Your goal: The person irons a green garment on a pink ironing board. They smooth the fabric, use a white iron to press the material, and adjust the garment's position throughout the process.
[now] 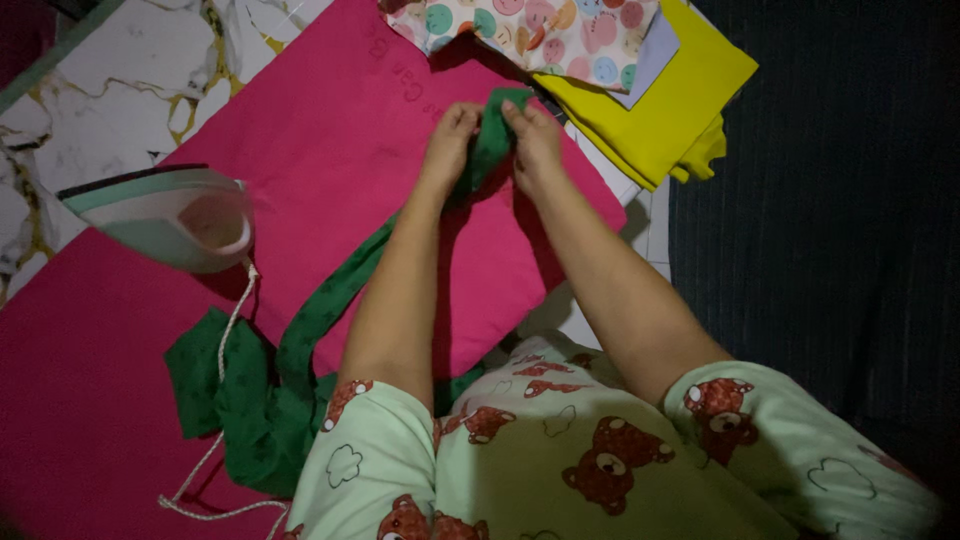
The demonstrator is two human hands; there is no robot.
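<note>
- two hands meet at the far end of the green cloth (pixel 300 340), which trails back toward my lap.
- iron (pixel 170 215) rests left on the pink mat (pixel 330 140).
- my left hand (pixel 450 135) pinches the cloth's end.
- my right hand (pixel 535 140) pinches it too, equally near.
- folded yellow fabric (pixel 670 100) lies right, over tiled floor (pixel 110 90).

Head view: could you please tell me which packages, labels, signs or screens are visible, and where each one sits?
None show: only fabrics, an iron and faint marks on the pink mat, too dim to make out.
</note>
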